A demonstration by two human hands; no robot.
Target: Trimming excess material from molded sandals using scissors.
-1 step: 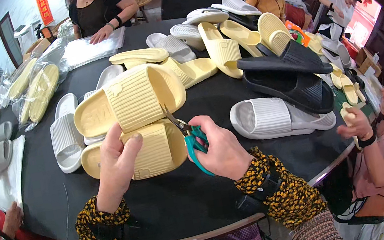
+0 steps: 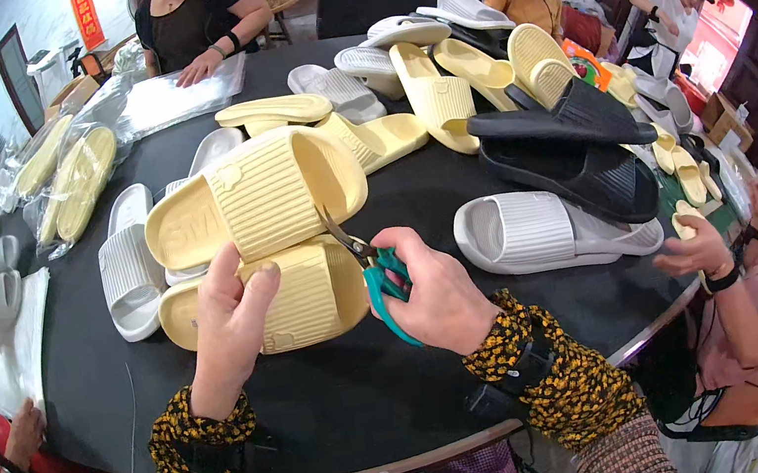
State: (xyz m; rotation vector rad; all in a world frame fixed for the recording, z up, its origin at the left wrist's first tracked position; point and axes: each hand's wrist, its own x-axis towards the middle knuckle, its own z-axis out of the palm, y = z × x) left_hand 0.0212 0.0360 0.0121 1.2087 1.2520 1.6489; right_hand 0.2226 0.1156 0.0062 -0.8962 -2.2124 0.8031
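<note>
Two pale yellow ribbed slippers lie as a pair in front of me on the black round table (image 2: 376, 397). My left hand (image 2: 229, 327) rests on the nearer yellow slipper (image 2: 308, 293), thumb on its strap. My right hand (image 2: 434, 292) grips teal-handled scissors (image 2: 375, 272). Their metal blades point up and left, with the tips at the gap between the nearer slipper and the farther yellow slipper (image 2: 261, 191). Both my sleeves are black with a yellow pattern.
A white slipper (image 2: 548, 228) and black slippers (image 2: 576, 153) lie to the right, another white slipper (image 2: 129, 268) to the left. Several yellow and white slippers fill the far side. Bagged slippers (image 2: 74, 182) sit far left. Other people sit around the table, one person's hand (image 2: 703, 252) at the right edge.
</note>
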